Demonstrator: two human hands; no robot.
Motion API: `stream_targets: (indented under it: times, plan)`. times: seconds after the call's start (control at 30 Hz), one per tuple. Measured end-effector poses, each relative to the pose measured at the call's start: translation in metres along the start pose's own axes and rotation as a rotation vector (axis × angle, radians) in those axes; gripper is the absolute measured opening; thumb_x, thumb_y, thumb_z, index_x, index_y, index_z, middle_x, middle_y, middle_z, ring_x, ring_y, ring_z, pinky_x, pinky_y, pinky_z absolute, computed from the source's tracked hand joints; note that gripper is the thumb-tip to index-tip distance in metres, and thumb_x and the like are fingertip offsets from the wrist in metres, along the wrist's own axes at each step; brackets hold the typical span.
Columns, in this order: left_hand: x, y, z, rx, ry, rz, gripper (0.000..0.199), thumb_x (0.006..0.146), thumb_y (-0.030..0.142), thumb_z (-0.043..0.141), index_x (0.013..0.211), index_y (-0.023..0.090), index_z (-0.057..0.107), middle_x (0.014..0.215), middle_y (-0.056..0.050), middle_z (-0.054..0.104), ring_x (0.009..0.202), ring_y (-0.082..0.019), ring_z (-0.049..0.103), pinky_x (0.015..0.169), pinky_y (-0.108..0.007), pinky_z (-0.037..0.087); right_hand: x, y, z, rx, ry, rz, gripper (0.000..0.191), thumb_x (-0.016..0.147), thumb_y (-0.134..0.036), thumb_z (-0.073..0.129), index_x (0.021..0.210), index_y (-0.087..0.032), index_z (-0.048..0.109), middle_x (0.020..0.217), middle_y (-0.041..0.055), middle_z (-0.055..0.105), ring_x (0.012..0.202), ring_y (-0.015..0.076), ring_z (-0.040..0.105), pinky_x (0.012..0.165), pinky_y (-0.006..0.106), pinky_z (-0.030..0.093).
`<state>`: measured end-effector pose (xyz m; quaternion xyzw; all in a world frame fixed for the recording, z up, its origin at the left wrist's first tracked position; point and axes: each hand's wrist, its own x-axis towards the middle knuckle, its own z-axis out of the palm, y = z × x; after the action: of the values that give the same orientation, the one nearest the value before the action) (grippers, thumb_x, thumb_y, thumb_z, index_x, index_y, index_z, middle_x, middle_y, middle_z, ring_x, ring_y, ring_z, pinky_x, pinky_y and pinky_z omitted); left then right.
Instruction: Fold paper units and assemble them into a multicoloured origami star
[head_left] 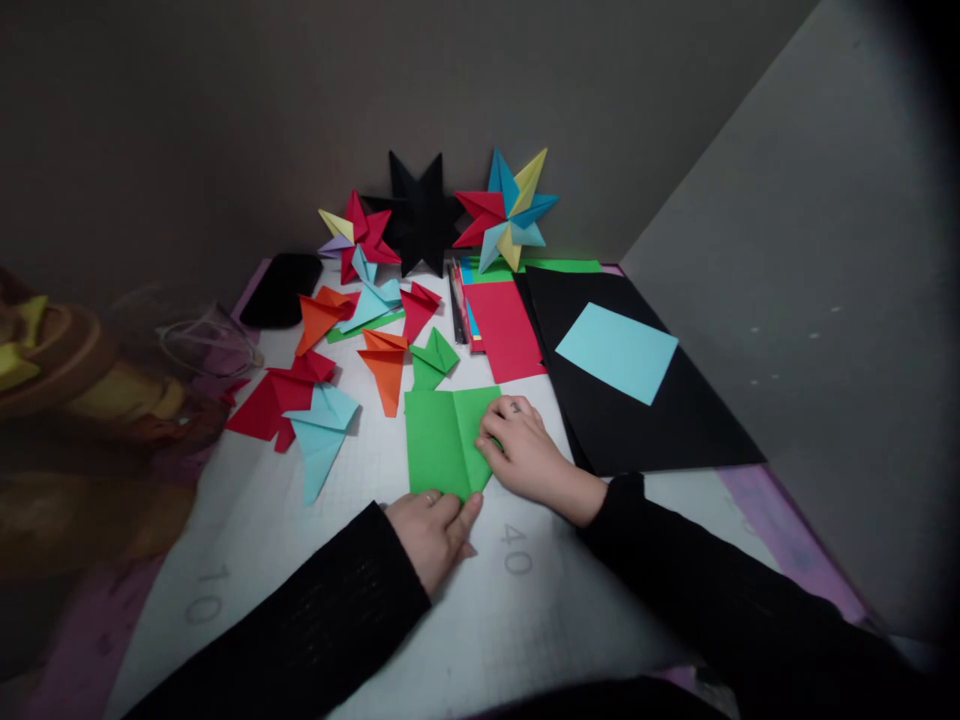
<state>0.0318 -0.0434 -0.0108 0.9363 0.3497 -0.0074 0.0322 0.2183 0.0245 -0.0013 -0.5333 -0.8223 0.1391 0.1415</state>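
Note:
A green paper sheet (435, 440) with a crease down its middle lies on the white gridded mat (570, 590). My left hand (435, 530) rests at the sheet's bottom edge, its fingers pressed together on the paper near the crease. Over the sheet's right side is my right hand (523, 445), its fingers curled down onto the paper; the lower right corner looks folded in. Just behind the sheet sits a folded green piece (435, 357). Folded orange (385, 365), light blue (321, 430) and red (274, 402) pieces lie to the left.
Paper stars, one black (424, 212) and one multicoloured (508, 208), lean against the back wall. A phone (283, 290) lies back left. On the right, black sheets (637, 430) carry a light blue sheet (619, 352), beside red paper (506, 330). A planter (75, 360) stands left.

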Motion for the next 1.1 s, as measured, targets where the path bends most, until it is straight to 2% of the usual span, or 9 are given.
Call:
stream_targets:
  times: [0.23, 0.63, 0.8, 0.97, 1.1]
  plan:
    - [0.001, -0.002, 0.004, -0.009, -0.005, 0.022, 0.049, 0.082, 0.038, 0.058, 0.125, 0.017, 0.049, 0.078, -0.005, 0.062, 0.070, -0.021, 0.059, 0.054, -0.031, 0.046, 0.001, 0.000, 0.000, -0.012, -0.010, 0.004, 0.010, 0.084, -0.024, 0.050, 0.080, -0.018, 0.057, 0.095, 0.0078, 0.051, 0.093, 0.0238, 0.040, 0.079, 0.036, 0.034]
    - [0.000, -0.002, 0.016, -0.024, 0.137, 0.029, 0.045, 0.078, 0.036, 0.063, 0.117, 0.016, 0.054, 0.071, -0.004, 0.060, 0.064, -0.022, 0.058, 0.049, -0.032, 0.045, 0.001, -0.001, 0.001, -0.041, 0.001, 0.005, 0.009, 0.083, -0.024, 0.052, 0.079, -0.018, 0.057, 0.096, 0.0077, 0.051, 0.093, 0.0240, 0.040, 0.078, 0.035, 0.034]
    - [-0.001, -0.002, 0.018, -0.022, 0.209, 0.043, 0.041, 0.082, 0.034, 0.058, 0.118, 0.015, 0.052, 0.071, -0.003, 0.059, 0.064, -0.021, 0.057, 0.050, -0.030, 0.044, 0.001, -0.003, 0.002, -0.077, 0.003, 0.009, 0.010, 0.084, -0.023, 0.051, 0.080, -0.017, 0.057, 0.095, 0.0082, 0.051, 0.095, 0.0247, 0.040, 0.080, 0.036, 0.033]
    - [-0.002, -0.003, 0.020, -0.003, 0.238, 0.048, 0.038, 0.085, 0.035, 0.052, 0.118, 0.015, 0.051, 0.069, -0.003, 0.057, 0.064, -0.019, 0.056, 0.049, -0.029, 0.042, 0.001, -0.005, 0.002, -0.108, -0.004, 0.017, 0.010, 0.084, -0.024, 0.050, 0.081, -0.017, 0.057, 0.096, 0.0082, 0.052, 0.095, 0.0243, 0.040, 0.080, 0.036, 0.032]
    - [-0.003, -0.002, 0.022, 0.016, 0.234, 0.032, 0.038, 0.084, 0.035, 0.055, 0.116, 0.015, 0.053, 0.068, -0.003, 0.057, 0.064, -0.020, 0.057, 0.049, -0.029, 0.042, 0.001, -0.005, 0.001, -0.121, -0.013, 0.024, 0.010, 0.085, -0.024, 0.050, 0.082, -0.017, 0.057, 0.096, 0.0082, 0.051, 0.095, 0.0238, 0.039, 0.081, 0.036, 0.032]
